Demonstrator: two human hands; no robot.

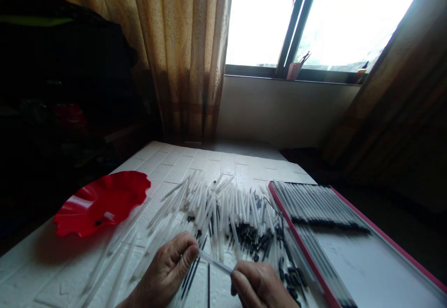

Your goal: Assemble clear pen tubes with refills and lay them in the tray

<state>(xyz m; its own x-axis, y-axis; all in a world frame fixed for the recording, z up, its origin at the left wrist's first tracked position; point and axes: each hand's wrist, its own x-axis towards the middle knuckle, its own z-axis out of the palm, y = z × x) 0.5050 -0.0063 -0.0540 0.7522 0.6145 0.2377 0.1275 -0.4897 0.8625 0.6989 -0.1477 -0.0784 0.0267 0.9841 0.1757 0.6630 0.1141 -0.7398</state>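
My left hand (166,270) and my right hand (260,285) are low in the view, each pinching one end of a clear pen barrel (214,262) held between them above the table. Just beyond my hands lies a wide pile of clear pen barrels (213,203) mixed with small black pen parts (256,240). A few thin black refills (190,277) lie under my hands. On the right is a pink-rimmed tray (384,238) with a row of assembled pens (321,203) lined up at its far end.
A red wavy-edged plastic dish (101,203) sits at the left on the white brick-patterned table (216,161) with one or two small pieces inside. Several clear tubes lie loose beside it. Curtains, a bright window and dark clutter stand behind.
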